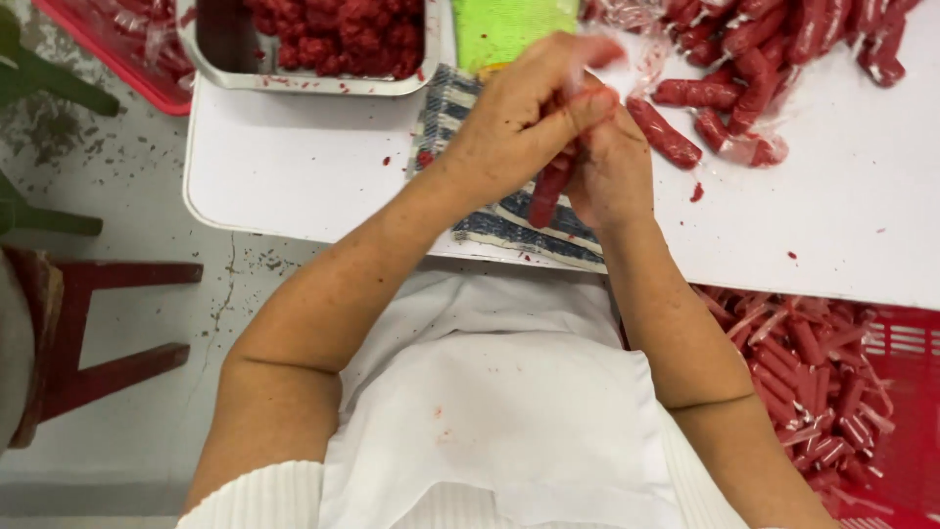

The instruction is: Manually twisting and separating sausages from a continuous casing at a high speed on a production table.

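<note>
White tabletop (842, 216) bearing metal tray of red minced meat (333, 39) and pile of wrapped red rolls (744, 69). Rolling step apparently in hand: left hand (519, 122) and right hand (612, 171) pressed together, pinching one red roll (548, 188) above striped cloth (490, 220). Next move judged to need firm twist, then release.

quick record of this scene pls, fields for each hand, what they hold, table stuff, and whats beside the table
left hand: closed over the right, fingers on the roll
right hand: grips the red meat roll
under hands: striped cloth
table: white; metal tray of red minced meat, green cloth, pile of wrapped red rolls
beside table: red crate of wrapped rolls
</note>
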